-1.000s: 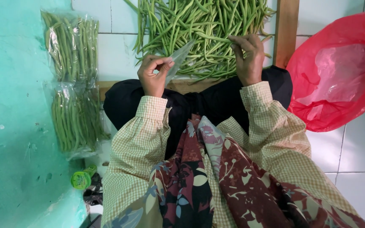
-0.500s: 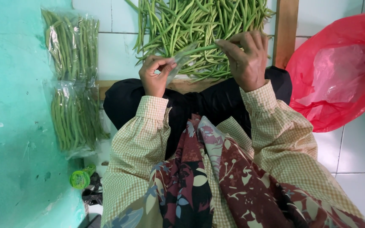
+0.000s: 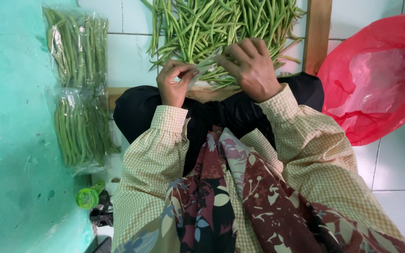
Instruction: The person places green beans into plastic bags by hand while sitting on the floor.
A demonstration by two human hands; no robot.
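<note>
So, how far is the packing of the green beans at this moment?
Done: two filled clear bags of beans lie on the floor by the teal wall. In hand: the left hand and the right hand hold a clear plastic bag between them; I see no beans in it. Left: a large heap of loose green beans just beyond the hands.

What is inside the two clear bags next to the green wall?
Both clear bags are packed with long green beans, lying side by side. The top bag and the bottom bag look full. Anything beneath the beans is hidden.
</note>
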